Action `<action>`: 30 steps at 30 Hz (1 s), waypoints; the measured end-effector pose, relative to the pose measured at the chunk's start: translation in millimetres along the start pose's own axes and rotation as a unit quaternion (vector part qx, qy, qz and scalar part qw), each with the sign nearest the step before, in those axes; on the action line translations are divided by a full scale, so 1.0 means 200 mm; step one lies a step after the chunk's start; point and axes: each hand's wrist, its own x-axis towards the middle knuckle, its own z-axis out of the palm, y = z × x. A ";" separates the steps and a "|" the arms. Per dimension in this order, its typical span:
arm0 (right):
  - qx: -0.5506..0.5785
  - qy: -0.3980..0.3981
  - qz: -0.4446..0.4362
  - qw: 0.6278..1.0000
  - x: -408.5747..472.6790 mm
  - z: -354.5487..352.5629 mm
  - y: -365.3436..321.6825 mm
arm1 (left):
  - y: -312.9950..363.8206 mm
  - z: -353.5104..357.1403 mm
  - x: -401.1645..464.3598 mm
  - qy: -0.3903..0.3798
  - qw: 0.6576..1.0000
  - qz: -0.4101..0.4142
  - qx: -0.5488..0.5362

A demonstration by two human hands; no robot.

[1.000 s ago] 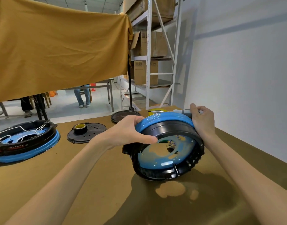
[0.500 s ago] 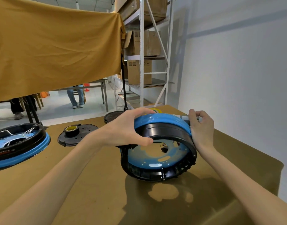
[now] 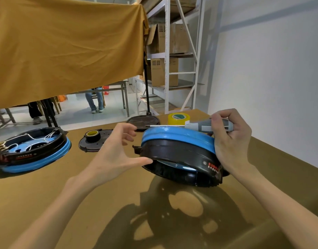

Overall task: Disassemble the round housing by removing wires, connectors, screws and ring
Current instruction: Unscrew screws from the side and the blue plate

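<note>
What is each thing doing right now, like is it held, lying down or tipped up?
Housing: tipped up on its edge, blue ring still on.
Screwdriver: held level above the housing.
Right hand: grips the screwdriver.
Left hand: open, thumb touching the housing's rim.
Second housing: lying flat, wires inside.
Yellow tape: lying flat.
Black lid: flat, small tape roll on it.

A second blue-and-black housing (image 3: 31,150) with white wires sits on the brown desk (image 3: 46,194) at nine o'clock. A black disc (image 3: 93,142) at eleven carries a small tape roll (image 3: 92,136). At twelve lie another black disc (image 3: 143,122) and a yellow tape roll (image 3: 179,119). A mustard cloth (image 3: 64,47) hangs beyond, beside white shelving (image 3: 166,51) holding cardboard boxes (image 3: 164,71).
</note>
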 end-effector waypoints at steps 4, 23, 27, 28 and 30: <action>-0.003 -0.005 -0.029 1.000 -0.06 0.04 -0.03 | -0.08 0.09 -0.11 0.013 0.994 -0.090 -0.057; -0.047 -0.153 -0.100 0.982 -0.42 0.01 -0.02 | -0.16 0.14 -0.21 -0.144 0.666 -0.518 -0.517; 0.005 -0.111 0.019 0.994 -0.42 0.03 -0.04 | -0.16 0.21 -0.22 -0.123 0.703 -0.498 -0.492; 0.031 -0.092 0.054 0.994 -0.40 0.03 -0.05 | -0.15 0.22 -0.22 -0.124 0.719 -0.486 -0.481; 0.080 -0.051 0.109 0.989 -0.34 0.04 -0.06 | -0.15 0.26 -0.22 -0.120 0.755 -0.467 -0.445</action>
